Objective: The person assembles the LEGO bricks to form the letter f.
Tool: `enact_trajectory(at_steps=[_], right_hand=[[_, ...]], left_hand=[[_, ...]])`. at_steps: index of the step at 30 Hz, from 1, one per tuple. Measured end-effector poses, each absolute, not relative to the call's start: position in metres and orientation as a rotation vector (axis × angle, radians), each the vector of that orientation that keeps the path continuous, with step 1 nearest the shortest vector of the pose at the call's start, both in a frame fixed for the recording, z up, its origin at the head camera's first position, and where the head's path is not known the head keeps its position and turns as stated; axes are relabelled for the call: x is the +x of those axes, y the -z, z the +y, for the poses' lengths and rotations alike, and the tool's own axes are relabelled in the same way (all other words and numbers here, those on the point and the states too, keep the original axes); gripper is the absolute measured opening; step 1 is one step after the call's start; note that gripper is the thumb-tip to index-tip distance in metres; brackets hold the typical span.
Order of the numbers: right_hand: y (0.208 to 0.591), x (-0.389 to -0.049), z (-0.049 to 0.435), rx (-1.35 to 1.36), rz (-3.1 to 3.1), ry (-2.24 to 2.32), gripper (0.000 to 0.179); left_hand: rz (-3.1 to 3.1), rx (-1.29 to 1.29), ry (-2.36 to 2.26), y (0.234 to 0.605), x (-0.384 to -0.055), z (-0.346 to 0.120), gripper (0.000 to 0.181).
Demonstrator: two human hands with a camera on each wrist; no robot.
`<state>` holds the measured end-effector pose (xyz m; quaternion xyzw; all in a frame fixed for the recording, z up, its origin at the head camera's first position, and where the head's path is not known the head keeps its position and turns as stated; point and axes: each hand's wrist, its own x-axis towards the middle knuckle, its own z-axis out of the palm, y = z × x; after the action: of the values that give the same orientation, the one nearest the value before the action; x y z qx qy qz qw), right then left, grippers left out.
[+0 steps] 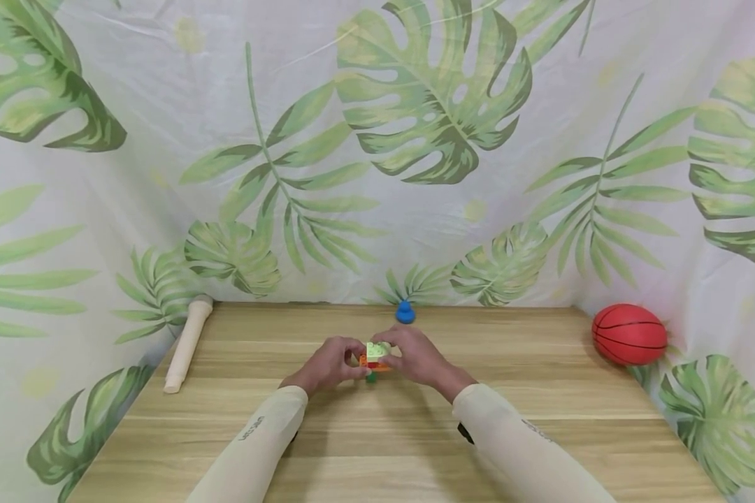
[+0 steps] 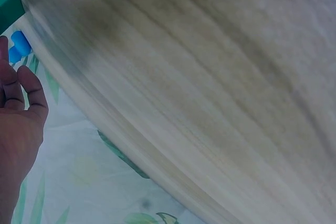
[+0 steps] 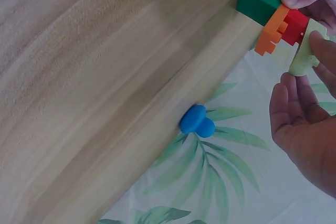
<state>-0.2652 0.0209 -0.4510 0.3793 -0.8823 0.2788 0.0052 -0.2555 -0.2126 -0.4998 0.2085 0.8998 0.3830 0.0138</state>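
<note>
Both hands meet over the middle of the table at a small stack of toy building bricks. In the right wrist view the stack runs from a green brick point(image 3: 257, 2) through an orange brick point(image 3: 272, 31) and a red brick point(image 3: 295, 27) to a pale green brick point(image 3: 304, 51). My left hand point(image 1: 332, 363) grips the stack from the left, thumb near the orange and red bricks. The pale green brick is pinched between thumb and fingers of my right hand point(image 1: 418, 353). Only a corner of the green brick enters the left wrist view.
Behind the hands, a blue knob-shaped object point(image 1: 405, 312) sits near the table's back edge. A cream-coloured rod point(image 1: 187, 346) lies along the left edge, and a red ball point(image 1: 629, 334) with black lines rests at the right edge. A leaf-patterned cloth point(image 1: 314, 140) hangs behind the wooden table point(image 1: 377, 461).
</note>
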Motion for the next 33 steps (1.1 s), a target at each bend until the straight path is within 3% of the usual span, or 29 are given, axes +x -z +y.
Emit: enact_trajectory(at_steps=[33], right_hand=[[0.4492, -0.271, 0.0205, 1.157, -2.829, -0.84, 0.033]], left_hand=[[2.805, 0.63, -1.216, 0.5012, -0.2558, -0.2118, 0.024]])
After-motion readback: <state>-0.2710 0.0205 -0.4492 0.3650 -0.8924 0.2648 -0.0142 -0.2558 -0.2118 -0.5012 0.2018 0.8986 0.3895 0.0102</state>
